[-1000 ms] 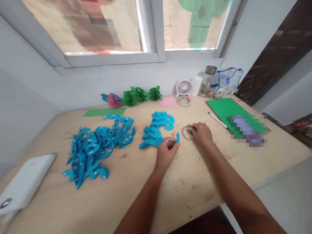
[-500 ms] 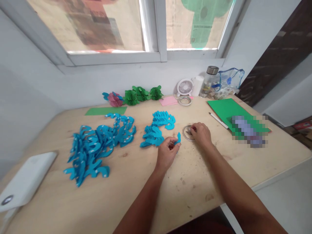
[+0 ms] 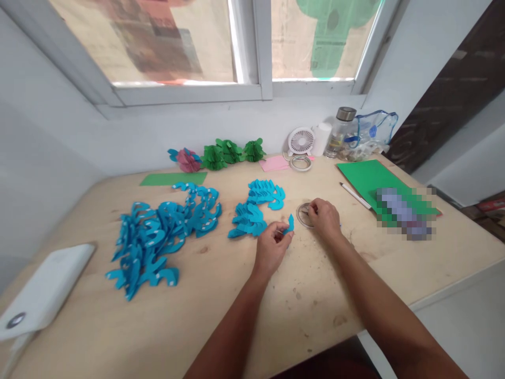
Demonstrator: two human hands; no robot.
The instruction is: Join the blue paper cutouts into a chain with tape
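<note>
My left hand (image 3: 273,245) pinches a small blue paper piece (image 3: 289,225) near the middle of the table. Just to its right, my right hand (image 3: 323,215) has its fingers pressed together over a tape roll (image 3: 300,221) lying flat; what they grip is too small to make out. Behind my left hand is a group of blue curved paper pieces (image 3: 252,218), with more stacked cutouts (image 3: 265,190) beyond. A larger heap of blue paper pieces with white spots (image 3: 158,229) spreads over the left part of the table.
Green paper flowers (image 3: 230,151), a pink flower (image 3: 188,160), a small fan (image 3: 301,141), another tape roll (image 3: 300,163) and a bottle (image 3: 336,131) line the back. At right are a pen (image 3: 355,195) and green sheet (image 3: 366,171); a white device (image 3: 49,287) lies left.
The view has shifted slightly. Both hands stay in nearly the same places, the left still holding the blue piece and the right still at the tape roll.
</note>
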